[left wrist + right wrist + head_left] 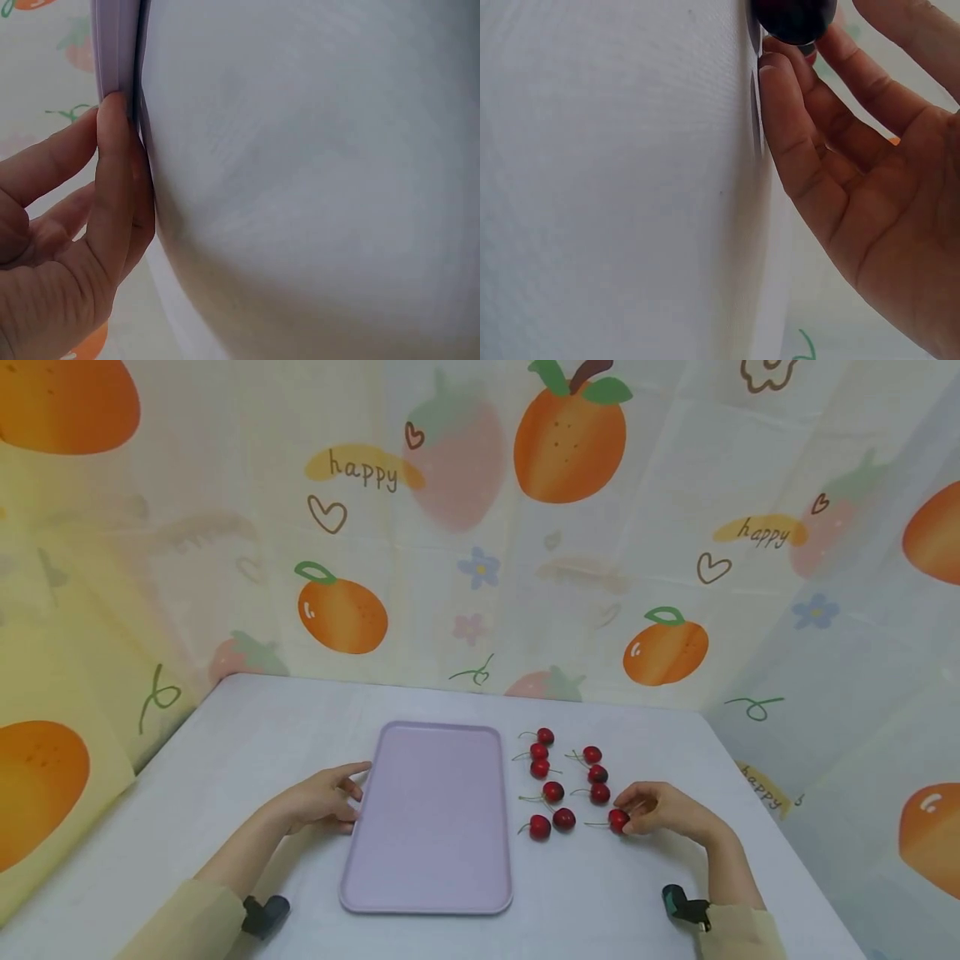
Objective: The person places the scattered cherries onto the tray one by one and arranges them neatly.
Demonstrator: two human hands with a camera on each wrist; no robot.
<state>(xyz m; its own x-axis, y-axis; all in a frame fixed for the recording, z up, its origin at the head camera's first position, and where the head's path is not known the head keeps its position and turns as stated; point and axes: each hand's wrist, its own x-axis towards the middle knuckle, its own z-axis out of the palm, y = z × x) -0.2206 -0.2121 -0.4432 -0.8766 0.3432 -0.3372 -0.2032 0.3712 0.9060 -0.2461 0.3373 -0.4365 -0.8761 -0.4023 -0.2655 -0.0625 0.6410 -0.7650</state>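
Note:
A lavender rectangular tray (427, 818) lies flat on the white table. My left hand (322, 797) is at its left side, with fingertips against the rim (116, 45) and fingers loosely bent. To the right of the tray, several red cherries with stems, such as this cherry (552, 792), form two rough columns. At the near end of the right column, my right hand (663, 810) has thumb and finger around the right side of a cherry (618, 821), whose stem points left. Close up, that cherry (795, 16) looks dark at the top edge, beside the fingertips.
White cloth covers the table (292, 718). Behind and at both sides hangs a fruit-print curtain (465, 593). A small dark device is strapped to each wrist, one left (265, 917) and one right (684, 906).

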